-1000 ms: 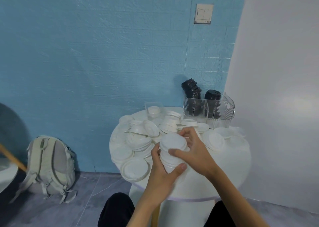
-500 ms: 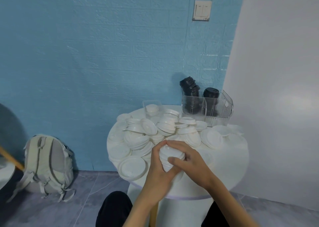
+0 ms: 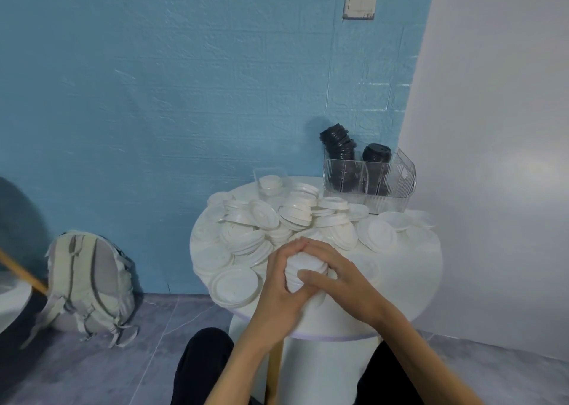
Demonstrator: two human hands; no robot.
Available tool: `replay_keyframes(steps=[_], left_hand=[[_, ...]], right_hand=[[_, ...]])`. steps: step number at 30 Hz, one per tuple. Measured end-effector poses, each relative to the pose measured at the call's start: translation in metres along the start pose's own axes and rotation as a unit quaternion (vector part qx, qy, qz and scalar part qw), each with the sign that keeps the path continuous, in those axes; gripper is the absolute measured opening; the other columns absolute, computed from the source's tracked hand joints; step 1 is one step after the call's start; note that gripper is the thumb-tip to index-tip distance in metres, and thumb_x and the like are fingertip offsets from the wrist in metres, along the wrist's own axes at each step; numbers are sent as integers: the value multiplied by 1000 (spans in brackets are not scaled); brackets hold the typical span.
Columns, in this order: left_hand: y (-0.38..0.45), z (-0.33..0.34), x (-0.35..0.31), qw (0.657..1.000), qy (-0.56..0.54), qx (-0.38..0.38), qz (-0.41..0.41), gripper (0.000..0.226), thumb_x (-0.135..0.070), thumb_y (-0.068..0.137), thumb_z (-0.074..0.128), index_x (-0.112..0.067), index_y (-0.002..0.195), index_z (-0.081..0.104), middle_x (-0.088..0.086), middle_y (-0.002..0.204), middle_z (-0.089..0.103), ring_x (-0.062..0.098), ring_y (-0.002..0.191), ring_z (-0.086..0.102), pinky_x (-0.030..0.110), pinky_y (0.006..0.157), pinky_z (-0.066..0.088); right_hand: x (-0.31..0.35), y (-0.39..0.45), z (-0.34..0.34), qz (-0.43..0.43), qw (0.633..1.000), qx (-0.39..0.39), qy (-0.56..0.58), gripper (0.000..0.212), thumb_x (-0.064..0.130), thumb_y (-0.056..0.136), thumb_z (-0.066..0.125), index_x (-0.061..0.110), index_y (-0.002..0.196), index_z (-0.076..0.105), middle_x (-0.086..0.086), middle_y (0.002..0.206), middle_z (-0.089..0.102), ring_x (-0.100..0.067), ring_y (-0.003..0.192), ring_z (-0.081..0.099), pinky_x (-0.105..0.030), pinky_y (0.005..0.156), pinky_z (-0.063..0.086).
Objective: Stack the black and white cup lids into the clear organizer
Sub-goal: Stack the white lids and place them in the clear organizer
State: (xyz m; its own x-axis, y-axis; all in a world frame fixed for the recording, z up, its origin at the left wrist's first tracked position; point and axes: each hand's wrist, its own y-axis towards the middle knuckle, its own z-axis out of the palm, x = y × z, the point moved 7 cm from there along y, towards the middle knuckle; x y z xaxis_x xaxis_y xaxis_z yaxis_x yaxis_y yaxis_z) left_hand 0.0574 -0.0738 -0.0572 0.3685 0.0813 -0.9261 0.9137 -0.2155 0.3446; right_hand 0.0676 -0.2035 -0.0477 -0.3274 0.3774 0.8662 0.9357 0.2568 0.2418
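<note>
Head view: your small stack of white lids [image 3: 303, 270] sits near the front of the round white table [image 3: 409, 284], enclosed by both hands. Your left hand [image 3: 278, 290] wraps the stack's near-left side with its fingers curled up over the top, and your right hand [image 3: 341, 276] closes over the right side with the thumb laid across the front, so the two hands press together around the lids. The step in hand appears to be squaring and compacting this white stack before it goes anywhere. The next move probably calls for lifting the stack as one piece, keeping the lids nested, and carrying it back and to the right to the clear organizer [image 3: 369, 178], which stands at the table's far right edge. Two black lid stacks [image 3: 338, 146] already stand in the organizer, the left one leaning and the right one upright; whether a free compartment remains you cannot tell from here. Loose white lids [image 3: 268, 219] cover most of the tabletop in overlapping heaps, too many and too tangled to count. One small clear container [image 3: 271, 179] at the back holds a few more white lids.
</note>
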Motion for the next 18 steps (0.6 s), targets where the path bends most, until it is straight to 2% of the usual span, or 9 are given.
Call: replay_keyframes(steps=[2,5,7,8,10,12,14,18], left_hand=[[0,0,-2,1000,-2,-8,-1,46,-27,89,76,-42,127,53,-26,133,50,-6,130,44,14,105,35],[3,-3,2,1000,-6,-22,-7,39,-32,83,80,-48,110,57,-23,123,56,1,122,52,22,101,42],[3,-2,4,1000,-14,-16,-11,39,-31,81,79,-49,107,57,-21,122,57,3,121,53,24,101,43],[4,-2,6,1000,-17,-10,-13,39,-27,83,80,-48,108,57,-21,122,57,3,120,54,22,99,44],[4,-1,9,1000,-24,-4,-17,41,-18,86,80,-42,112,57,-22,119,58,0,117,55,16,94,43],[5,-1,11,999,-27,-5,-21,41,-13,86,78,-34,115,57,-24,115,60,-1,112,56,12,90,42],[5,0,12,999,-27,-7,-21,41,-10,86,78,-29,116,57,-25,113,61,-2,110,57,10,89,43],[6,0,13,999,-30,-8,-23,42,-9,85,78,-28,117,57,-24,113,62,-1,109,58,10,89,43]], right_hand=[[1,-3,-11,-10,1000,-10,-20,56,55,88,68,44,140,53,29,147,47,12,139,36,-19,117,27],[-6,-9,-53,4,992,-120,-22,72,75,75,65,42,138,56,28,144,51,10,137,40,-27,120,30],[-15,-13,-72,14,984,-151,-97,77,81,71,64,43,137,56,25,147,49,5,139,40,-35,122,29],[-20,-15,-78,23,977,-147,-150,79,82,69,64,46,138,54,23,149,47,2,141,38,-38,123,25],[-31,-17,-82,59,964,-118,-231,81,79,69,66,49,142,47,21,154,39,-4,146,31,-34,123,13],[-43,-18,-81,93,958,-81,-258,84,73,73,70,48,147,41,20,157,33,-6,148,24,-31,119,8],[-54,-19,-80,106,955,-65,-268,83,72,74,72,48,147,41,19,156,35,-8,147,27,-35,119,13],[-64,-17,-81,101,948,-74,-294,79,75,72,71,45,142,51,15,142,54,-14,135,44,-38,114,28]])
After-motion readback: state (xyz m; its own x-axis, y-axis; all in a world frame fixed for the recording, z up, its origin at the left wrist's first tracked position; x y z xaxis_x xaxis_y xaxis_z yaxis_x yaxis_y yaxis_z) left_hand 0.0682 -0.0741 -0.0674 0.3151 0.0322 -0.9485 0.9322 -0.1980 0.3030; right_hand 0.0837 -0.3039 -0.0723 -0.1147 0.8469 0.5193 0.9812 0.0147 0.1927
